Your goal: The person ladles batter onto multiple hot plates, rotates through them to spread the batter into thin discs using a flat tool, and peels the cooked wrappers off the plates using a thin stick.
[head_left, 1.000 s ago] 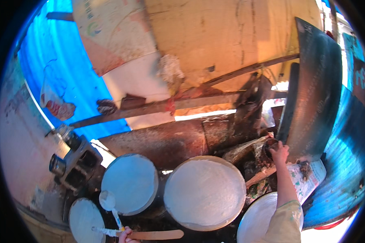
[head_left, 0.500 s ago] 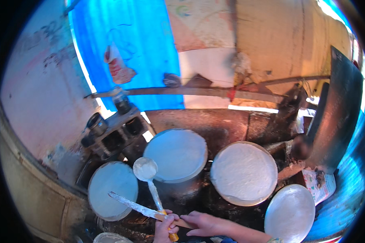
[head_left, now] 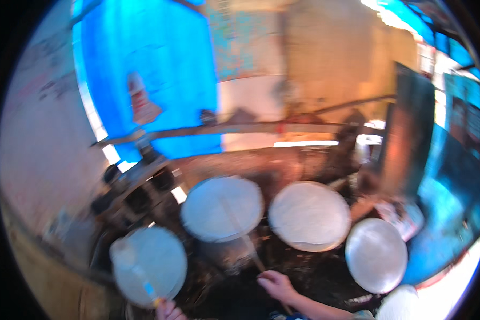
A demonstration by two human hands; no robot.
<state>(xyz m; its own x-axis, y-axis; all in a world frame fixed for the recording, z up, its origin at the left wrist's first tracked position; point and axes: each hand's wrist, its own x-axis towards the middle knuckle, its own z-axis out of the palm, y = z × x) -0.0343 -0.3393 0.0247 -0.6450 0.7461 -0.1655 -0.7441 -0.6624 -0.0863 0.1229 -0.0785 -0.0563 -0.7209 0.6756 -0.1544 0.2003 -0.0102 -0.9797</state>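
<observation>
Right-hand fingers (head_left: 267, 277) around a stick (head_left: 254, 255), its upper end blurry.

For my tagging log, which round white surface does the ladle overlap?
The leftmost round white surface; the ladle in the left hand overlaps only this one, none of the others.

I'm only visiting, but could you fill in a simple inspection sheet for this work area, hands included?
Surface: dark surface around the white rounds; detail blurred.
Job's things: four white rounds; a ladle over the leftmost; a long stick reaching over the second from left, contact unclear.
Clutter: dark block-like object at left; dark leaning sheet at right.
Hands: left hand grips the ladle; right hand grips the stick.
Cables: nothing seen.
Surroundings: blue sheet, tan panel, wooden rail.
</observation>
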